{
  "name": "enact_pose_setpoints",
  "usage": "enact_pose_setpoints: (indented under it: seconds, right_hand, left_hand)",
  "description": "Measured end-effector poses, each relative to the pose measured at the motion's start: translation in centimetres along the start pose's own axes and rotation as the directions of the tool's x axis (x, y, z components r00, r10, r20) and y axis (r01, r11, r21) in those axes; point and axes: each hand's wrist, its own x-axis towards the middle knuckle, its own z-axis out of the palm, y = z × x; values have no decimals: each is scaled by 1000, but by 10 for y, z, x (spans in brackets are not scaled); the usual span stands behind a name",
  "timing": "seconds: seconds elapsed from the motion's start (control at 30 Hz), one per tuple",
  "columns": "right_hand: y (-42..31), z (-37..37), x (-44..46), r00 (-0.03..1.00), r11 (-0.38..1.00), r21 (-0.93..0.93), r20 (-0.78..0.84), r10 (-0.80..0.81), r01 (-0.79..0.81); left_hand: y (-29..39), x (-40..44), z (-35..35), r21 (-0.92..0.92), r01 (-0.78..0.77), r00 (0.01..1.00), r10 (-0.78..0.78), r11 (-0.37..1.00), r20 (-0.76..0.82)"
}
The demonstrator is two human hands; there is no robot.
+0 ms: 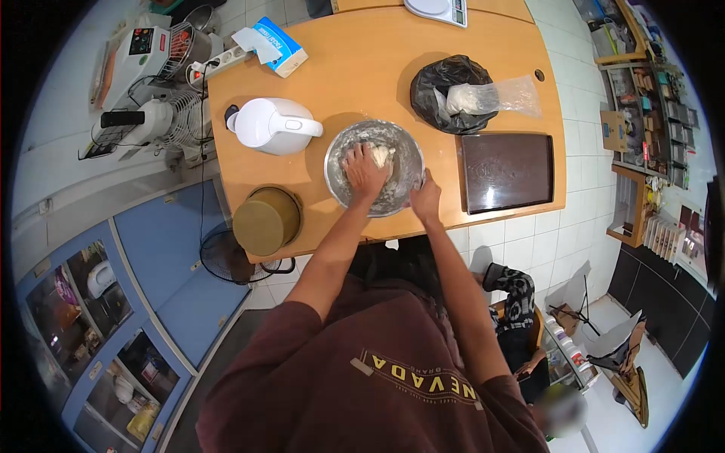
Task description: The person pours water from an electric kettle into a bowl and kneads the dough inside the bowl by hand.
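Note:
A metal bowl (pixel 408 186) stands near the front edge of the wooden table, its inside smeared with flour. My left hand (pixel 365 172) is down in the bowl, fingers spread, touching a pale lump of dough (pixel 383 156). At the bowl's right rim is my right hand (pixel 425 198), its fingers closed on the rim. Left of the bowl stands a white kettle (pixel 273 126). A black bag (pixel 430 94) with a clear plastic bag of white powder (pixel 467 98) lies at the back right.
A dark baking tray (pixel 507 174) lies on the right and a brown container (pixel 266 221) on the left. Farther back are a tissue box (pixel 281 47), a power strip (pixel 226 58) and a scale (pixel 438 9). A seated person (pixel 517 325) is behind on the right.

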Motion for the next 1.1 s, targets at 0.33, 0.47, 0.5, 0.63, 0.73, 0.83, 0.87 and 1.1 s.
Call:
enact_pose_setpoints:
  seconds: [0.33, 0.47, 0.5, 0.63, 0.73, 0.83, 0.87, 1.1]
  right_hand:
    - [-26, -31, 27, 998, 968, -250, 65, 2, 15]
    - [-24, -25, 27, 1000, 962, -275, 31, 2, 7]
    - [-25, -25, 27, 1000, 960, -279, 28, -2, 10]
    - [-31, -30, 23, 999, 933, -358, 43, -31, 44]
    - [-30, -30, 20, 999, 932, -360, 33, -17, 27]
    - [-27, -27, 18, 997, 921, -383, 49, -59, 73]
    - [-27, -27, 18, 997, 918, -390, 54, -60, 76]
    - [-31, -24, 15, 995, 916, -389, 54, -83, 97]
  left_hand:
    - [-20, 21, -30, -82, -233, 799, 239, 969, 553]
    - [-28, 44, -26, -289, -464, 670, 545, 837, 504]
    - [-26, 51, -24, -271, -476, 618, 538, 836, 573]
    - [-11, 66, -30, -276, -527, 426, 531, 803, 733]
    - [2, 63, -54, -253, -620, 363, 557, 743, 747]
    - [-21, 55, -25, -274, -750, 325, 697, 602, 639]
    - [-23, 53, -23, -258, -746, 315, 667, 614, 675]
    - [-35, 41, -60, -215, -799, 354, 729, 561, 586]
